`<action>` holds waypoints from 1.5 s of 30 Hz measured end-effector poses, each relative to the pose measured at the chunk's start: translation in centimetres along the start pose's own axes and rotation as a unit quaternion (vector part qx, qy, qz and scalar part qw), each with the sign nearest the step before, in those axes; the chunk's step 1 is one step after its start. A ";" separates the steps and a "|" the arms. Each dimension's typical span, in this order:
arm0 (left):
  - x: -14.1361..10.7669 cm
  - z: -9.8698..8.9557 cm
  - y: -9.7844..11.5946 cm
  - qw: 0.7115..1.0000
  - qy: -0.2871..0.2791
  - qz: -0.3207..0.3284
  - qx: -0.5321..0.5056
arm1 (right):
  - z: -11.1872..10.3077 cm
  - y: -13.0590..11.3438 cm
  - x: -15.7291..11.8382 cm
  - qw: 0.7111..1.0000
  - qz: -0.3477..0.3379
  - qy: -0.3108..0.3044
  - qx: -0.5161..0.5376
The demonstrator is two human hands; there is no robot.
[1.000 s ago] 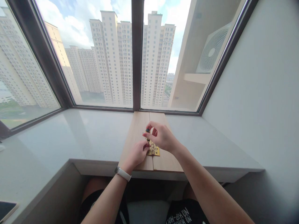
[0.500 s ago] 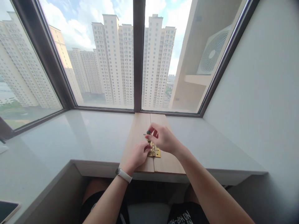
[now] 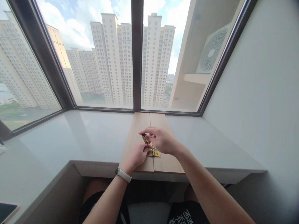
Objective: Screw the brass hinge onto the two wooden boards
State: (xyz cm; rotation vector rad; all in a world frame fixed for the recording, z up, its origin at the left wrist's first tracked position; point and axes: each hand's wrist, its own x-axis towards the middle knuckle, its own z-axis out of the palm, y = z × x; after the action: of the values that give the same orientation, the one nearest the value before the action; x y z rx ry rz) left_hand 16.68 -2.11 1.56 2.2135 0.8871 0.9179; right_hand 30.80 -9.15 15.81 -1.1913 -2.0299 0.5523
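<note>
A brass-coloured hinge (image 3: 157, 153) lies across the seam between two pale wooden boards (image 3: 133, 130). My left hand (image 3: 138, 153) rests on the left board beside the hinge, thumb and fingertips pinched together at its left leaf; whatever they pinch is hidden. Above them a short screwdriver with a yellow and black handle (image 3: 144, 138) leans to the left, its tip out of sight behind my left fingers. My right hand (image 3: 161, 140) is at the handle, index finger stretched over its top and thumb against its side.
The boards lie on a white windowsill counter (image 3: 98, 137) that ends at a dark window frame (image 3: 105, 109). A white wall (image 3: 252, 93) stands at the right. A dark flat device (image 3: 8, 211) lies at the lower left edge. My legs are under the counter.
The screwdriver handle has tipped to the left. My right fingers have loosened and stretched out leftwards over it. The left hand has stayed at the hinge.
</note>
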 end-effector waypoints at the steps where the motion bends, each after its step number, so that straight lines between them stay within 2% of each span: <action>1: 0.0 0.1 0.0 1.000 0.001 -0.002 -0.004 | 0.1 0.1 0.0 1.000 0.000 0.002 -0.008; 5: 0.1 -0.1 0.2 1.000 -0.006 0.001 -0.016 | 0.2 0.6 0.0 0.999 0.015 0.032 -0.034; 7: 0.2 -0.9 0.6 1.000 -0.003 0.002 -0.029 | 0.2 0.8 -0.1 0.999 0.013 0.041 -0.028; 9: 0.2 -2.3 1.6 0.998 0.025 0.007 -0.052 | 0.1 0.7 -0.2 0.999 0.005 0.049 -0.017; 13: -0.1 -5.9 5.1 0.986 0.108 0.092 -0.092 | 0.1 0.4 -0.4 0.998 -0.011 0.057 -0.012; 17: 0.2 -7.9 8.2 0.977 0.130 0.170 -0.006 | 0.4 0.8 -0.4 0.996 -0.007 0.086 -0.024; 19: 0.6 -8.1 8.8 0.976 0.126 0.178 0.017 | 0.5 1.3 -0.5 0.994 0.002 0.107 -0.014; 22: 1.1 -7.7 8.6 0.976 0.118 0.184 0.013 | 0.6 2.3 -0.6 0.988 0.029 0.135 0.062; 24: 1.3 -7.3 8.2 0.975 0.115 0.189 0.002 | 0.4 3.4 -0.7 0.985 0.038 0.122 0.118; 26: 1.5 -7.2 7.8 0.975 0.123 0.185 -0.007 | 0.3 4.9 -1.0 0.987 0.049 0.093 0.122; 29: 1.8 -7.0 7.3 0.976 0.148 0.160 -0.030 | 0.8 7.8 -1.9 0.986 0.111 0.127 -0.009; 32: 2.1 -6.9 6.8 0.974 0.165 0.138 -0.062 | 2.5 10.3 -3.3 0.981 0.118 0.075 -0.131; 34: 2.2 -6.7 6.7 0.973 0.176 0.133 -0.069 | 3.8 11.3 -4.2 0.975 0.126 0.048 -0.175; 38: 2.2 -6.3 6.7 0.971 0.191 0.127 -0.065 | 5.5 11.6 -5.2 0.968 0.129 0.018 -0.215; 45: 2.1 -6.1 6.9 0.972 0.199 0.114 -0.042 | 5.7 11.3 -5.6 0.963 0.126 -0.001 -0.239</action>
State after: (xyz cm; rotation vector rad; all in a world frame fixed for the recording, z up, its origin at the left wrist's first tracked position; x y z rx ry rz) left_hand 15.62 -3.23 10.91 2.1223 0.7557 1.5186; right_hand 34.82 -8.59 2.55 -1.7497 -2.0905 0.1757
